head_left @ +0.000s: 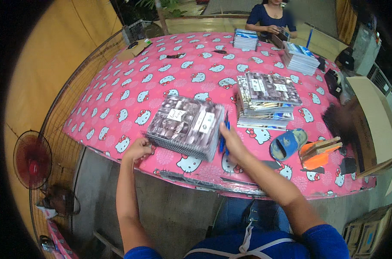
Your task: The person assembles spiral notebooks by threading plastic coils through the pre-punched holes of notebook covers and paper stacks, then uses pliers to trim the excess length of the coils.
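In my head view, dark script marks the white label (176, 115) on grey notebooks (165, 128) near the worktop's (96, 129) front edge, my left fingers (145, 146) curled at their corner, my right fingers (224, 130) alongside, clamped or not I cannot tell.

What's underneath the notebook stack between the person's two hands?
Pink patterned tablecloth shows around the notebook stack, which appears to sit on it. The area directly beneath is covered, so whether anything flat lies there cannot be seen.
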A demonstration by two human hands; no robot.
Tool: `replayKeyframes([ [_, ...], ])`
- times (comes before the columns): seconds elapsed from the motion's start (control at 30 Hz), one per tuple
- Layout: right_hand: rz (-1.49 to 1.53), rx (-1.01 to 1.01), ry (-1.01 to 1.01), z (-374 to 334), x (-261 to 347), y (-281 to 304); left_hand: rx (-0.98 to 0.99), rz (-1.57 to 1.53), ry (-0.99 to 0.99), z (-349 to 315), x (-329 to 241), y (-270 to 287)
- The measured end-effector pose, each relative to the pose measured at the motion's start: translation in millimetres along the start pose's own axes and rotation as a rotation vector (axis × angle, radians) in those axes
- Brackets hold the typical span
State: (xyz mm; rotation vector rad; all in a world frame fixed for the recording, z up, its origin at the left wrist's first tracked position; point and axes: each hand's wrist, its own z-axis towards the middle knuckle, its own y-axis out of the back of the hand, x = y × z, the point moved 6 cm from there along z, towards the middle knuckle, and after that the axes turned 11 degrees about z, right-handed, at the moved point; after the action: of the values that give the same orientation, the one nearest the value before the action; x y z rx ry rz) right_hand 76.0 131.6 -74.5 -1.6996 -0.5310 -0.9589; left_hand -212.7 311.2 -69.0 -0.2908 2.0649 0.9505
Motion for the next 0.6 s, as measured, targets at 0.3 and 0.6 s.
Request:
replayKeyframes([
  [0.3, -0.253, 0.144, -0.076, 83.9, 23.1, -3.4, -0.055, -0.289, 0.074, -97.9, -10.9, -85.6],
  [0.6, -1.174, 0.371, 0.480, -76.6, 71.4, 6.0, 0.026, -0.490, -0.015, -98.8, -79.0, -187.5],
])
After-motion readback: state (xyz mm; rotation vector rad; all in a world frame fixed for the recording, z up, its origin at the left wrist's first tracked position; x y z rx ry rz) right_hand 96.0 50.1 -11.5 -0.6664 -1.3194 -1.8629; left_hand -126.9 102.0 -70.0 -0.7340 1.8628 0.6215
